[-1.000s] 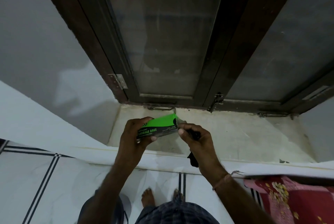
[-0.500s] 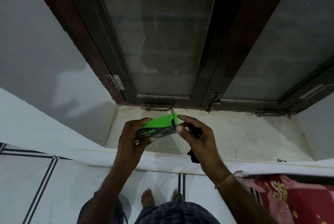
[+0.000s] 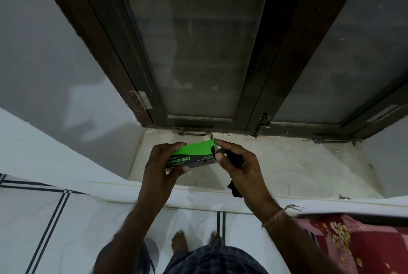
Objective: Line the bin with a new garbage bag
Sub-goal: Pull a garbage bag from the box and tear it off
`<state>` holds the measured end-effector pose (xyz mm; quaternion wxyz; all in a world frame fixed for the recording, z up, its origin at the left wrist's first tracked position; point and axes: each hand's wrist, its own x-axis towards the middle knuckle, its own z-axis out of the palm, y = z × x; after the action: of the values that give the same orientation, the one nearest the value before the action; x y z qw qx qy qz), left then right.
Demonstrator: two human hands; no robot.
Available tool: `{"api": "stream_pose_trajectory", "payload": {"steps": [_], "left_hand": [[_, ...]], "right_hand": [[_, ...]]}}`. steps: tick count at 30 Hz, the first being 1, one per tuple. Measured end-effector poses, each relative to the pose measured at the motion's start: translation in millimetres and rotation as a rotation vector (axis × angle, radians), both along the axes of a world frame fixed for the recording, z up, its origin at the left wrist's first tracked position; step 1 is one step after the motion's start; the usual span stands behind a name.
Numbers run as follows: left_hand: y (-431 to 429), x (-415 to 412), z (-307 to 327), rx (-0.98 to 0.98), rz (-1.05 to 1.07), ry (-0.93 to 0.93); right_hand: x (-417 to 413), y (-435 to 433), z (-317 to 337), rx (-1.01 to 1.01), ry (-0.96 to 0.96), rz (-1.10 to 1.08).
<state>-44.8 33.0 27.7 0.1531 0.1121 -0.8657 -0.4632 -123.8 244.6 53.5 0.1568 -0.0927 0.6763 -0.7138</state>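
Left hand (image 3: 162, 163) clamped on garbage-bag box (image 3: 192, 156), right hand (image 3: 238, 163) pinching its end flap with black bag palmed; flap may tear.

We see a cardboard garbage bag box (image 3: 194, 156) — matt green on top, dark printed side. Beyond it, a dark wooden window frame (image 3: 273, 52) holds dusty, dull glass (image 3: 194, 41), with a metal hinge (image 3: 141, 100) at left. The stone sill (image 3: 298, 163) looks rough and pale — the floor tiles (image 3: 88, 229) glossy white.
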Motion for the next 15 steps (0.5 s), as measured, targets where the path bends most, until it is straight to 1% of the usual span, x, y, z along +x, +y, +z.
{"api": "stream_pose_trajectory", "payload": {"steps": [2, 6, 11, 13, 15], "left_hand": [[-0.6, 0.6, -5.9, -0.014, 0.027, -0.01], [-9.7, -7.6, -21.1, -0.089, 0.054, -0.074], [-19.9, -23.4, -40.4, -0.2, 0.048, -0.226], [-22.8, -25.3, -44.7, -0.202, 0.053, -0.266], [-23.1, -25.3, -45.7, -0.235, 0.067, -0.283]], "right_hand": [[-1.2, -4.3, -7.5, 0.033, -0.006, -0.006], [-10.6, -23.1, -33.4, 0.194, -0.025, -0.009], [-29.9, -44.9, -59.5, 0.411, -0.044, 0.047], [-33.9, -49.4, -65.6, 0.475, -0.054, 0.08], [-33.1, -45.7, -65.6, 0.497, -0.076, 0.079]]}}
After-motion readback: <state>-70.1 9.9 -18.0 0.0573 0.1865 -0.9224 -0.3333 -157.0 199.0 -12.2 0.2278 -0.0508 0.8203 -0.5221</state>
